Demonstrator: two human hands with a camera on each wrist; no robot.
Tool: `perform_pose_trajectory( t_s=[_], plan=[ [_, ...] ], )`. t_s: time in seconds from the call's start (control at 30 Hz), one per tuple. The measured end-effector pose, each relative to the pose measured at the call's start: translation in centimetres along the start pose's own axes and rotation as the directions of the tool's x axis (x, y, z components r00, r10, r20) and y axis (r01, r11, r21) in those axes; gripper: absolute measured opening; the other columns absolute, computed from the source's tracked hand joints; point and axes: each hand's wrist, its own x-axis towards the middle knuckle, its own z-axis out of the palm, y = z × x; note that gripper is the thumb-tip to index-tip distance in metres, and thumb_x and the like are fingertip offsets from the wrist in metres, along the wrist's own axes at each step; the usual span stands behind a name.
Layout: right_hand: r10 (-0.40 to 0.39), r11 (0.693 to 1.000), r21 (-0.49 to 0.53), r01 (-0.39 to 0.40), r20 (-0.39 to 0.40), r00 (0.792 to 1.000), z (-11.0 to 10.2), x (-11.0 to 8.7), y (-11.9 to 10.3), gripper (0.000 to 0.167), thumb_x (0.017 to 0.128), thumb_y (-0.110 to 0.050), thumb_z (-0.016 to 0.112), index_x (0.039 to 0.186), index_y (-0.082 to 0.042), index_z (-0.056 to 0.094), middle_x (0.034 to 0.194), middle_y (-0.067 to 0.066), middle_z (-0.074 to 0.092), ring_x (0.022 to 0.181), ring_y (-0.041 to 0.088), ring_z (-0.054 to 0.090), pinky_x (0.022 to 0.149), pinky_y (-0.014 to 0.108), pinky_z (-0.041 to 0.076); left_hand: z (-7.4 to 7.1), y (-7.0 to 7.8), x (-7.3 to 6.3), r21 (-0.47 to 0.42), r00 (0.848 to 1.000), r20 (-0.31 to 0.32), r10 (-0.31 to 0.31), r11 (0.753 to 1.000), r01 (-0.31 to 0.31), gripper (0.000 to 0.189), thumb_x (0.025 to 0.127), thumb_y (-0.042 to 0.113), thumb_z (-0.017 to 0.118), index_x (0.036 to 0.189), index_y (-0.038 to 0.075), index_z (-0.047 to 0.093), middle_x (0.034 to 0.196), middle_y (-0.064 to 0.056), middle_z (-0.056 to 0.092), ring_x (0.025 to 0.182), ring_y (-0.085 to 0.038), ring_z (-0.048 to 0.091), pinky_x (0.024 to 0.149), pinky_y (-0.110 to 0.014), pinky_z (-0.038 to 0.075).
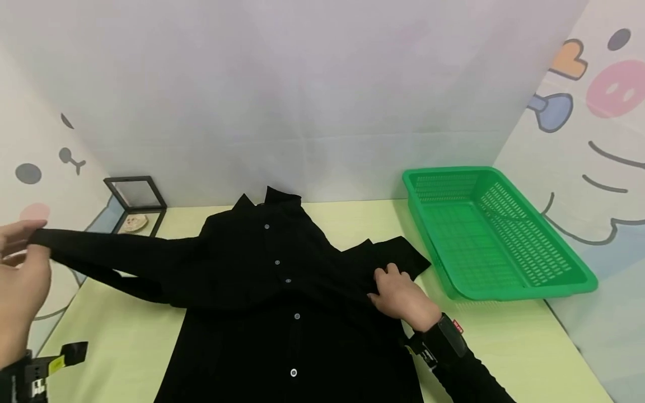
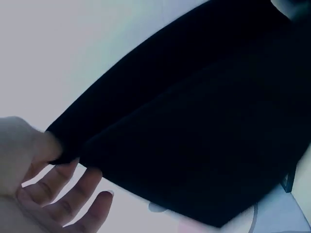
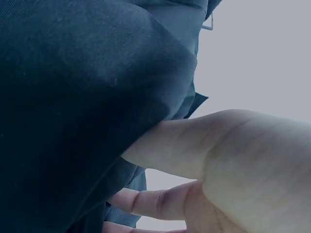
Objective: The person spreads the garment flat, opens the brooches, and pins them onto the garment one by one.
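Observation:
A black button-up shirt (image 1: 242, 291) lies front up on the table, its collar (image 1: 282, 196) toward the back wall. At the far left my left hand (image 1: 22, 274) pinches the end of one sleeve (image 1: 126, 252) and holds it stretched out, raised off the table. The left wrist view has the cloth (image 2: 175, 141) hanging from thumb and fingers, the other fingers spread loosely. My right hand (image 1: 403, 296) grips the shirt's right side, below the folded part of the other sleeve (image 1: 398, 254). In the right wrist view the thumb (image 3: 170, 145) presses the cloth, with fingers partly behind it.
A green plastic basket (image 1: 519, 292) stands on the right of the pale green table (image 1: 494, 336), close to the folded sleeve. A dark-framed item (image 1: 133, 195) with a small round thing (image 1: 135, 223) sits at the back left. Printed cloth walls enclose the table.

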Motion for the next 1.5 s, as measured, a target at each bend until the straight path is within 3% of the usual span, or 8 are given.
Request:
perform_pose_trajectory(
  t_s=[0.1, 0.17, 0.23, 0.4, 0.57, 0.83, 1.23, 1.5],
  plan=[
    [0.003, 1.000, 0.002, -0.003, -0.003, 1.000, 0.0, 0.0, 0.1, 0.032, 0.099, -0.017, 0.069, 0.118, 0.005, 0.059, 0.110, 0.026, 0.050, 0.088, 0.038, 0.046, 0.083, 0.051, 0.044, -0.3, 0.8, -0.5, 0.034, 0.992, 0.120, 0.037, 0.999, -0.041, 0.031, 0.101, 0.001, 0.052, 0.125, -0.005, 0.069, 0.107, -0.005, 0.072, 0.088, 0.030, 0.034, 0.088, -0.002, 0.034],
    [0.003, 1.000, 0.000, -0.003, -0.004, 1.000, 0.0, 0.0, 0.1, 0.032, 0.099, -0.018, 0.069, 0.118, 0.006, 0.059, 0.110, 0.026, 0.050, 0.088, 0.038, 0.047, 0.083, 0.052, 0.045, -0.3, 0.7, -0.7, 0.083, 0.961, 0.263, 0.091, 0.990, -0.117, 0.032, 0.093, -0.006, 0.053, 0.120, -0.009, 0.070, 0.102, -0.022, 0.072, 0.082, 0.025, 0.039, 0.075, -0.004, 0.037],
    [0.003, 1.000, -0.005, -0.003, -0.002, 1.000, 0.1, 0.0, 0.1, 0.033, 0.099, -0.018, 0.069, 0.119, 0.006, 0.059, 0.110, 0.026, 0.050, 0.088, 0.038, 0.048, 0.083, 0.052, 0.045, -0.2, 0.2, -1.0, 0.091, 0.889, 0.431, 0.156, 0.972, -0.215, 0.030, 0.086, -0.009, 0.057, 0.114, -0.009, 0.071, 0.096, -0.031, 0.070, 0.077, 0.011, 0.054, 0.062, -0.009, 0.038],
    [0.006, 1.000, -0.009, -0.006, -0.006, 1.000, 0.2, 0.1, 0.1, 0.032, 0.099, -0.018, 0.069, 0.119, 0.005, 0.059, 0.112, 0.027, 0.050, 0.089, 0.039, 0.047, 0.082, 0.052, 0.045, 1.5, -1.4, -2.9, -0.018, 0.653, 0.719, 0.238, 0.945, -0.325, 0.027, 0.085, -0.004, 0.075, 0.112, -0.002, 0.071, 0.081, -0.007, 0.072, 0.068, -0.018, 0.067, 0.054, -0.024, 0.051],
    [0.010, 1.000, -0.003, -0.010, -0.008, 1.000, 0.2, 0.0, 0.2, 0.033, 0.099, -0.018, 0.069, 0.120, 0.006, 0.058, 0.112, 0.027, 0.050, 0.088, 0.038, 0.046, 0.081, 0.052, 0.045, 3.1, -1.9, -5.2, -0.006, 0.533, 0.824, 0.190, 0.945, -0.328, 0.028, 0.090, 0.001, 0.074, 0.118, -0.002, 0.069, 0.092, -0.007, 0.071, 0.077, -0.021, 0.068, 0.070, -0.037, 0.057],
    [0.014, 1.000, 0.007, -0.014, 0.032, 0.999, 0.1, -0.3, -0.2, 0.033, 0.100, -0.017, 0.069, 0.121, 0.006, 0.058, 0.112, 0.027, 0.051, 0.088, 0.037, 0.052, 0.078, 0.050, 0.047, 5.0, -0.9, -7.0, 0.067, 0.344, 0.939, 0.021, 0.968, -0.241, 0.052, 0.101, 0.025, 0.066, 0.137, -0.011, 0.054, 0.124, -0.035, 0.060, 0.111, -0.054, 0.059, 0.089, -0.059, 0.053],
    [-0.031, 0.988, 0.155, 0.011, 0.124, 0.992, 0.5, -2.4, -0.9, 0.030, 0.098, -0.020, 0.072, 0.120, -0.001, 0.065, 0.108, 0.015, 0.059, 0.093, 0.028, 0.057, 0.077, 0.044, 0.048, 7.3, 4.2, -9.9, 0.157, 0.168, 0.978, -0.125, 0.969, -0.191, 0.121, 0.085, 0.054, 0.081, 0.162, -0.004, 0.006, 0.155, -0.052, 0.004, 0.136, -0.078, 0.013, 0.098, -0.081, 0.035],
    [0.011, 0.996, 0.093, -0.013, 0.025, 1.000, 0.6, -2.0, 0.9, 0.048, 0.099, -0.022, 0.071, 0.137, 0.003, 0.056, 0.132, 0.029, 0.049, 0.108, 0.044, 0.048, 0.087, 0.054, 0.046, 6.4, 2.7, -9.9, 0.191, 0.094, 0.980, -0.175, 0.961, -0.202, 0.131, 0.070, 0.038, 0.095, 0.164, 0.004, 0.010, 0.162, -0.042, -0.007, 0.141, -0.073, 0.003, 0.099, -0.080, 0.035]
  ],
)
